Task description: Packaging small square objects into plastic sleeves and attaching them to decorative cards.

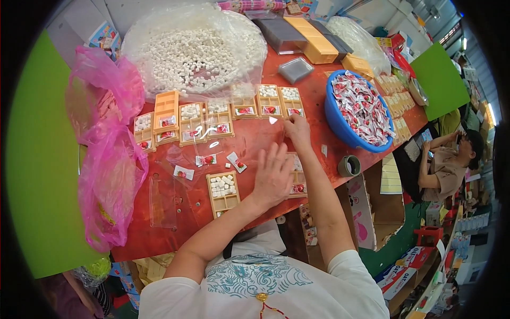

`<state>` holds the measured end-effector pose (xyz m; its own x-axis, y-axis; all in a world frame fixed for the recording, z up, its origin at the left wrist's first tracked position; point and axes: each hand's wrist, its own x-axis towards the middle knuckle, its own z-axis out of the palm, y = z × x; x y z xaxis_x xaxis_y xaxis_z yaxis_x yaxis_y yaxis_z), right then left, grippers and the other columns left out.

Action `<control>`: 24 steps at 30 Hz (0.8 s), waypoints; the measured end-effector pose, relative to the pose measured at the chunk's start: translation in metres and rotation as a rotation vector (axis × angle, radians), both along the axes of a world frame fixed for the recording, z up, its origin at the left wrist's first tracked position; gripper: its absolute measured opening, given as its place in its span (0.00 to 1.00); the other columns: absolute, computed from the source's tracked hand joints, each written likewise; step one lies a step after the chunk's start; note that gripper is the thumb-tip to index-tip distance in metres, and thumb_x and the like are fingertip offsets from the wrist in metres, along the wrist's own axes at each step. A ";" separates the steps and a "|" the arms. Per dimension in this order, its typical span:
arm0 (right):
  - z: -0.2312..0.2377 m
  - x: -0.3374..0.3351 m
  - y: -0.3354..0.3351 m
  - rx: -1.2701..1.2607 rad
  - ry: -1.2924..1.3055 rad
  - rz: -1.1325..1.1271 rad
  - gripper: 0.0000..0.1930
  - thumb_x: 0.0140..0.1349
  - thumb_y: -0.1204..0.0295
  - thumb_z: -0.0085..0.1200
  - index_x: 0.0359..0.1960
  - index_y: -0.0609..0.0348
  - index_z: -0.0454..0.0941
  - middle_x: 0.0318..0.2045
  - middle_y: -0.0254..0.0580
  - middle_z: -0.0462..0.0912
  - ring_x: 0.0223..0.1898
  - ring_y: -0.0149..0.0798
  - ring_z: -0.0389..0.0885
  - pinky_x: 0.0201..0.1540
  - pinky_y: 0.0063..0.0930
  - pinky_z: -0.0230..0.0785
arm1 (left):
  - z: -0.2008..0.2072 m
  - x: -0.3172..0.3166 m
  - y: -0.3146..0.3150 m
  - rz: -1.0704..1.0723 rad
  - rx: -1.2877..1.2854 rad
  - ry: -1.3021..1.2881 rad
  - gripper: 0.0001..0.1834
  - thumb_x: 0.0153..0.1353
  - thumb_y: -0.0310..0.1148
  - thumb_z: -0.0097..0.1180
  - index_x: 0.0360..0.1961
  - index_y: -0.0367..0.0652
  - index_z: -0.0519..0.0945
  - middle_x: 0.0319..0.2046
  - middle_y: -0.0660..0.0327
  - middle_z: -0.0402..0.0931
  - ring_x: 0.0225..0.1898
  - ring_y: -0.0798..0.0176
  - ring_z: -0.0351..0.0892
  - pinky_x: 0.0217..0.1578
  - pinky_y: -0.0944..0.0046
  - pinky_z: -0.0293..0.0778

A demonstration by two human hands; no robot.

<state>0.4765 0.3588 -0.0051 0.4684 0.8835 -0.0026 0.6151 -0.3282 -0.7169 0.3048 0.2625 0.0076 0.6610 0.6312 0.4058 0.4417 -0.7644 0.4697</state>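
Observation:
My left hand lies palm down over the table with its fingers stretched out, next to a tray that it and my right forearm partly cover. My right hand is closed at the lower edge of a filled tray; what its fingertips pinch, if anything, is hidden. Clear plastic glints near both hands. Closer to me stands a tan compartment tray with white cubes in its upper part and bare lower compartments. Small strawberry-printed packets lie loose beyond it, beside a single white cube.
A big clear bag of white cubes fills the back left. A blue basin heaped with packets stands right, near a grey-green cup. Pink plastic bags hang left. Stacked tan trays stand behind. Another person sits far right.

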 end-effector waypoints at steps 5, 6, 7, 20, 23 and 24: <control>0.044 -0.024 -0.032 0.257 0.433 -0.047 0.08 0.49 0.74 0.55 0.28 0.67 0.77 0.22 0.46 0.81 0.22 0.36 0.81 0.27 0.28 0.75 | 0.024 0.001 0.028 0.383 0.044 -0.027 0.39 0.54 0.35 0.54 0.67 0.41 0.56 0.69 0.44 0.44 0.68 0.32 0.45 0.63 0.34 0.44; 0.051 -0.033 -0.035 0.261 0.433 -0.044 0.08 0.49 0.74 0.55 0.28 0.67 0.77 0.22 0.46 0.81 0.22 0.36 0.81 0.27 0.28 0.75 | 0.023 0.001 0.036 0.386 0.048 -0.029 0.39 0.54 0.35 0.54 0.67 0.41 0.56 0.69 0.44 0.44 0.68 0.32 0.45 0.63 0.34 0.44; 0.057 -0.041 -0.039 0.361 0.501 -0.010 0.05 0.49 0.76 0.55 0.26 0.67 0.77 0.22 0.42 0.80 0.21 0.31 0.79 0.25 0.24 0.74 | 0.020 0.002 0.044 0.351 0.021 -0.119 0.39 0.54 0.33 0.54 0.67 0.41 0.56 0.68 0.44 0.45 0.67 0.32 0.47 0.63 0.35 0.48; 0.066 -0.028 -0.040 0.604 -0.011 0.169 0.24 0.59 0.67 0.55 0.55 0.65 0.68 0.61 0.51 0.61 0.56 0.42 0.68 0.53 0.31 0.67 | 0.053 0.043 0.099 -0.106 -1.286 -1.260 0.23 0.64 0.25 0.43 0.61 0.41 0.61 0.49 0.50 0.73 0.46 0.59 0.78 0.44 0.64 0.77; 0.049 -0.022 -0.035 0.452 0.008 0.259 0.38 0.58 0.60 0.55 0.67 0.61 0.56 0.67 0.57 0.52 0.68 0.53 0.55 0.66 0.39 0.53 | 0.044 0.057 0.121 -0.228 -1.611 -1.373 0.18 0.68 0.38 0.45 0.56 0.42 0.65 0.47 0.57 0.73 0.44 0.58 0.76 0.44 0.58 0.76; 0.049 -0.019 -0.032 0.448 0.008 0.259 0.38 0.58 0.60 0.55 0.67 0.61 0.56 0.67 0.57 0.52 0.68 0.53 0.55 0.66 0.39 0.53 | 0.041 0.060 0.127 -0.226 -1.614 -1.374 0.18 0.68 0.38 0.45 0.56 0.42 0.65 0.47 0.57 0.73 0.44 0.58 0.76 0.44 0.58 0.76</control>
<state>0.4579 0.3265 0.0440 0.2360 0.8856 0.4001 0.6292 0.1745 -0.7574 0.3647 0.3891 0.0485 0.5857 0.8036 -0.1055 -0.6859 0.5608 0.4637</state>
